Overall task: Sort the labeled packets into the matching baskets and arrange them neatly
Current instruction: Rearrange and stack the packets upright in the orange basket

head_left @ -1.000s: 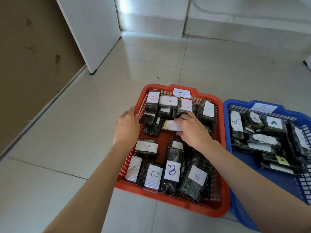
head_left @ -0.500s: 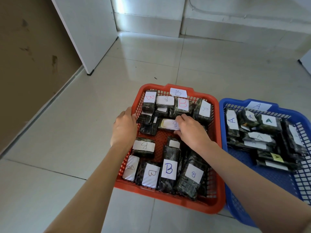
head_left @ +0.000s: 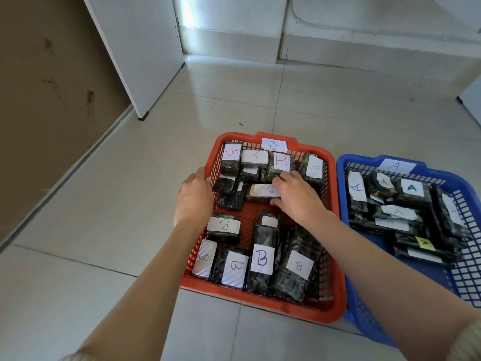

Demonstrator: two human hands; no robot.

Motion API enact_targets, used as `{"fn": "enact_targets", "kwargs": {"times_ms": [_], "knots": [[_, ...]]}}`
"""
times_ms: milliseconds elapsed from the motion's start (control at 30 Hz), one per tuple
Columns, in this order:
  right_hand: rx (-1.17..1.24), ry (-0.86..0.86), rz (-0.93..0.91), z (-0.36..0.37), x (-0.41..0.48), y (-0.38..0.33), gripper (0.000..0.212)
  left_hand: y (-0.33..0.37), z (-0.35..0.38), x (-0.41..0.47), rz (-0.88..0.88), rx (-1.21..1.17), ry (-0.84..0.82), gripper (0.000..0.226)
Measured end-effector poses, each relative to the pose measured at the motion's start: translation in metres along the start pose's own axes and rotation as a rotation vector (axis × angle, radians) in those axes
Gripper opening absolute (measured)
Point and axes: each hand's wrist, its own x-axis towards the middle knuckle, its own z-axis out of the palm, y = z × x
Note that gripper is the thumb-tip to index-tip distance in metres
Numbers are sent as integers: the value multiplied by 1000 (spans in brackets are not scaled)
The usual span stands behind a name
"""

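Mid-frame, the right hand is pinching a packet; the left hand is gripping the red basket. Pulling hastily may be knocking neighbouring packets askew.

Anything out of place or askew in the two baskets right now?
No misfiled letters that I can read: B packets in the red basket, A packets in the blue basket. But they are untidy: the B ones lie at mixed angles round a bare gap, and the A ones are heaped crookedly.
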Motion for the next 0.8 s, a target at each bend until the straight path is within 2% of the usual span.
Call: {"fn": "enact_targets", "kwargs": {"times_ms": [100, 200, 267, 333, 367, 467, 533, 667, 800], "knots": [[40, 83, -17, -6, -5, 1, 42, 0, 0, 0, 7, 2, 12, 30], [296, 92, -49, -17, -15, -11, 33, 0, 0, 0, 1, -14, 16, 28], [433, 5, -111, -26, -24, -26, 27, 1, -1, 0, -2, -36, 11, 28], [533, -185, -193, -34, -33, -46, 21, 0, -2, 1, -3, -59, 7, 29], [476, -284, -232, -34, -37, -56, 21, 0, -2, 1, -5, -72, 4, 30], [-44, -459, -321, -25, -42, -79, 44, 0, -2, 0, -13, -90, 1, 31], [-157, -519, -314, -18, -44, -85, 55, 0, -2, 0, -12, -96, 8, 30], [-34, -531, -276, -21, -46, -79, 51, -1, -1, 0, -17, -102, 8, 30], [245, -581, -173, -27, -50, -69, 45, -1, 1, 1, -17, -96, 11, 29]]}}
